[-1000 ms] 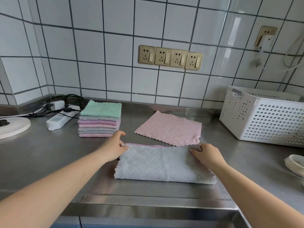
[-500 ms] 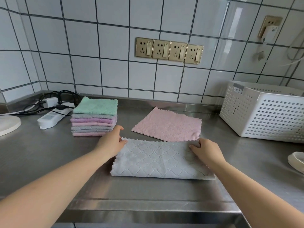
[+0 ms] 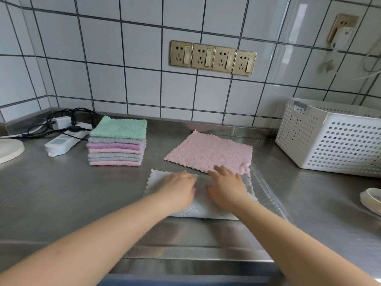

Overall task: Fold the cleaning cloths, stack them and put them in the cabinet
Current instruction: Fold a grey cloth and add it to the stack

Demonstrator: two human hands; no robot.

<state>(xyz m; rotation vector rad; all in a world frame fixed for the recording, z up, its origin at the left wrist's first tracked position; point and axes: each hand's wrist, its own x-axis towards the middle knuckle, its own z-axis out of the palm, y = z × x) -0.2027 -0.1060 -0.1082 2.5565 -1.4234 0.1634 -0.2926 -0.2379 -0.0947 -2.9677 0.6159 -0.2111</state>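
A person's left hand (image 3: 179, 189) and right hand (image 3: 225, 187) are pressing flat, palms down and holding nothing, on the half-folded grey cloth (image 3: 156, 180) at the counter (image 3: 51, 193) edge; its long axis is running left-right, and the finished stack (image 3: 117, 141) is sitting nearer the left hand.

Steel counter (image 3: 51, 195) held white perforated basket (image 3: 334, 139) at right, power strip (image 3: 66, 139) at left; four gold sockets (image 3: 213, 57) sat on tiled wall (image 3: 103, 58).

Domestic kitchen: stainless-steel surface (image 3: 61, 199) backed by a white tiled wall (image 3: 103, 58); four sockets (image 3: 213, 58) above the surface.
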